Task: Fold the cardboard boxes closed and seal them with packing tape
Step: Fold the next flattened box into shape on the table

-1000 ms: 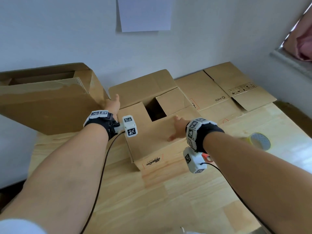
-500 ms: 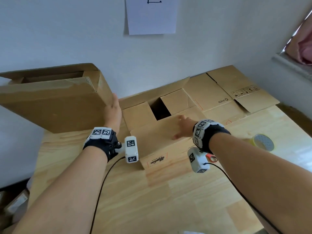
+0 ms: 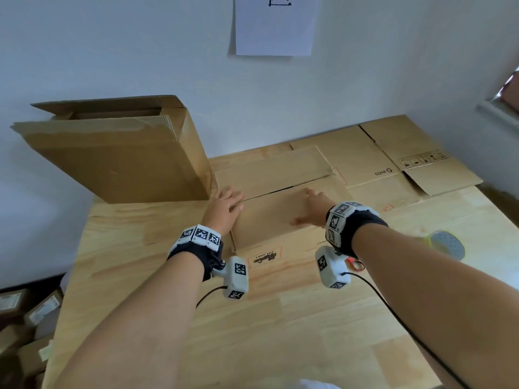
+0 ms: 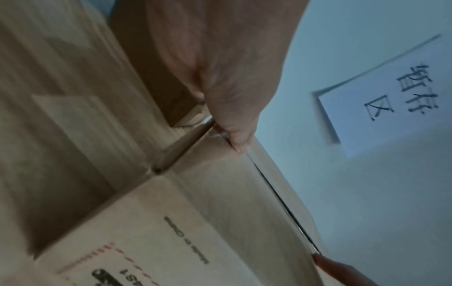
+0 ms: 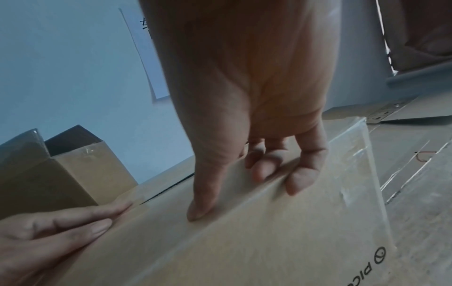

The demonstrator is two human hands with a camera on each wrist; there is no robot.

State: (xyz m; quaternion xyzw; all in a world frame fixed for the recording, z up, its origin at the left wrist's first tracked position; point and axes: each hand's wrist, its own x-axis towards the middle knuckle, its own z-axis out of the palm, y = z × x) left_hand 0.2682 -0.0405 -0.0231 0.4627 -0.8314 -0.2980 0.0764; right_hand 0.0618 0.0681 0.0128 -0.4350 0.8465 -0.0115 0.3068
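Observation:
A brown cardboard box (image 3: 275, 220) stands mid-table with its two long top flaps folded down, a thin dark seam between them. My left hand (image 3: 224, 204) lies flat on the box's left end, fingers straight across the seam (image 4: 234, 139). My right hand (image 3: 311, 206) presses flat on the near flap close to the seam, its fingers (image 5: 300, 178) spread on the cardboard. The same box top fills the right wrist view (image 5: 244, 241), where my left hand's fingers (image 5: 73, 222) show at the lower left. A roll of tape (image 3: 446, 245) lies on the table to the right.
A large open carton (image 3: 118, 161) leans against the wall at the back left. Flattened cardboard boxes (image 3: 393, 164) lie at the back right. A red-handled tool (image 3: 355, 263) lies by my right wrist. Small boxes sit on the floor (image 3: 25, 310) at left. A paper sheet (image 3: 275, 26) hangs on the wall.
The far flap has come down over the opening, so the box top now shows closed. My left hand moved from the box's left side onto the top; my right hand stays pressing the near flap.

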